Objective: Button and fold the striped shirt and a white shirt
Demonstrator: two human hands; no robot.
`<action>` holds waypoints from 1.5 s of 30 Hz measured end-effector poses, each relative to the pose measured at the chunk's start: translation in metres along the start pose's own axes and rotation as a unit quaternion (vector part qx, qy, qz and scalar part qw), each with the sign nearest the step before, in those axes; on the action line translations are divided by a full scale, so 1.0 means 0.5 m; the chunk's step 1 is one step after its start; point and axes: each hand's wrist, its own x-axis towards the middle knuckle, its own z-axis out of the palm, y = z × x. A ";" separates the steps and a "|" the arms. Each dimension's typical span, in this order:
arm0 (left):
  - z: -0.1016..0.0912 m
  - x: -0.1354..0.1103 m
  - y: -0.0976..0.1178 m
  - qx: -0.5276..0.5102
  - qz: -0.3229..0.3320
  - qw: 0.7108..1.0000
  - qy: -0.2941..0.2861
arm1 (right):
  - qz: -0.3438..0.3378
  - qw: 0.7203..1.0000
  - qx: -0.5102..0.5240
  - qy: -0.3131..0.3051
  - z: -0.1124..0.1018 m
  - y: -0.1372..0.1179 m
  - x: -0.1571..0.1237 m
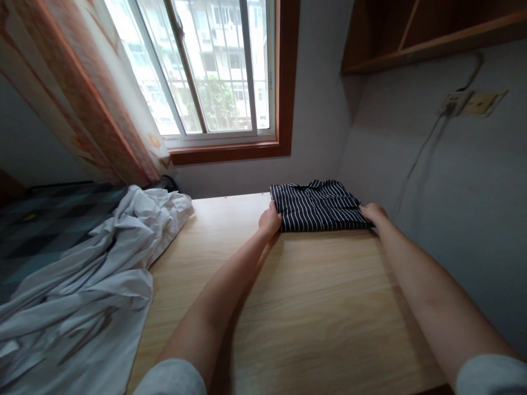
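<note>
A folded black shirt with white stripes [319, 207] lies flat near the far edge of the wooden table [313, 307]. What looks like its collar is on the side toward the window. My left hand [270, 218] grips the shirt's left edge, fingers closed round it. At the opposite edge, my right hand [374, 213] pinches the near right corner. The fingertips of both hands are partly hidden by the cloth.
Crumpled white cloth [119, 258] spreads over the table's left side and a dark checked bed [53, 230]. Beyond are a window [218, 71] and a curtain [90, 82]. A wooden shelf [436, 41] hangs at upper right, above a socket with a cable [453, 104].
</note>
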 end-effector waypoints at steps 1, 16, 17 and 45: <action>0.000 -0.006 0.002 0.003 0.003 1.000 -0.003 | 0.004 1.000 -0.003 0.001 -0.001 0.004 0.002; 0.009 -0.053 0.023 0.058 0.061 0.994 0.076 | -0.120 0.976 -0.062 0.173 -0.007 -0.066 -0.062; 0.013 -0.051 0.023 0.064 0.086 0.990 0.095 | -0.164 0.970 -0.064 0.168 -0.002 -0.086 -0.071; -0.113 -0.240 -0.183 0.160 0.193 0.967 0.051 | -0.517 0.850 0.101 -0.009 0.103 -0.303 -0.483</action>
